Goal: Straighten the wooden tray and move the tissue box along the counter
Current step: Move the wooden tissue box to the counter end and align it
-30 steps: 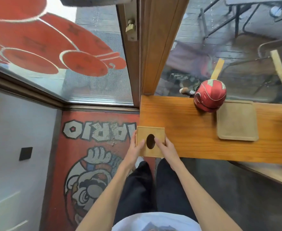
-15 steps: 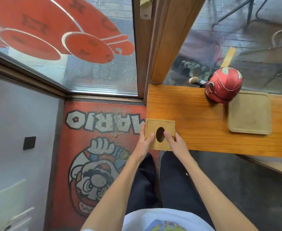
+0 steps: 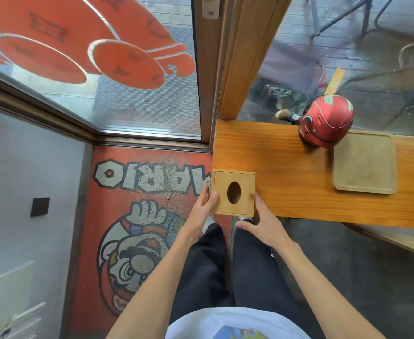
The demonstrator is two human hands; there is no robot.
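Observation:
The wooden tissue box (image 3: 243, 180), square with an oval hole in its top, sits at the near left corner of the wooden counter (image 3: 286, 172). My left hand (image 3: 202, 209) grips its left side with the thumb on the top. My right hand (image 3: 264, 223) is beside the box's right lower edge with the fingers spread; the thumb hangs below the box and only the fingertips rest against its side. The pale wooden tray (image 3: 365, 162) lies flat further right on the counter, its edges roughly square with the counter.
A red helmet (image 3: 328, 121) stands at the counter's back edge, touching the tray's far left corner. Windows and a wooden post (image 3: 245, 57) rise behind the counter. A red printed mat (image 3: 139, 216) covers the floor at left, below my legs.
My right thumb has come off the top of the tissue box and that hand has slid down and back. The left hand keeps its grip. The box stays at the counter's corner.

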